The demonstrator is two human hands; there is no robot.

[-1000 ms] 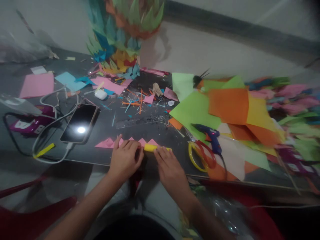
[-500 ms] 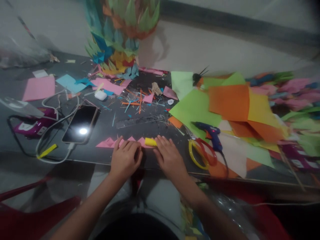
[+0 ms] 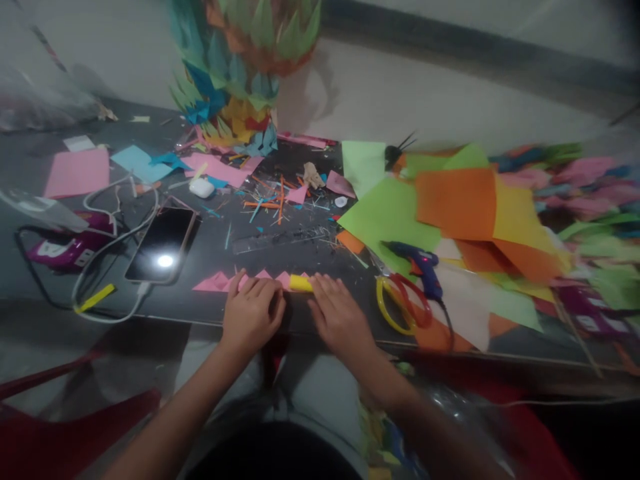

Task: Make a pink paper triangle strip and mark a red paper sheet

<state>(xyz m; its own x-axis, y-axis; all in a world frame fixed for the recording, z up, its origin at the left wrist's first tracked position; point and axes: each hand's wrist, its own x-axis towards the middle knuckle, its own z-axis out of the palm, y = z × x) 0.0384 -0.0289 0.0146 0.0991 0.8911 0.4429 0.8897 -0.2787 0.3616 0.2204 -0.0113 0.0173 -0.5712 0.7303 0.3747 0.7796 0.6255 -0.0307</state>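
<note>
- Your left hand [image 3: 253, 312] is curling its fingers over the pink pointed paper strip [image 3: 211, 283], with the thumb bending in underneath. I can't tell if it's actually pinching anything.
- Your right hand [image 3: 341, 315] is lying pretty flat and open, fingers stretching out together over the right end of the yellow roll [image 3: 301, 283].
- That roll is sitting between your hands, touching your right fingertips and showing just to the right of your left hand.
- The pink strip is running along the front of the tabletop [image 3: 213, 235], poking out left of your left hand, its points facing the wall.
- Your blue glue gun [image 3: 426, 272] is resting off to the right, near the yellow and red loops [image 3: 382, 308].
- Your phone [image 3: 163, 241] is lying over on the left, cable plugging into it.
</note>
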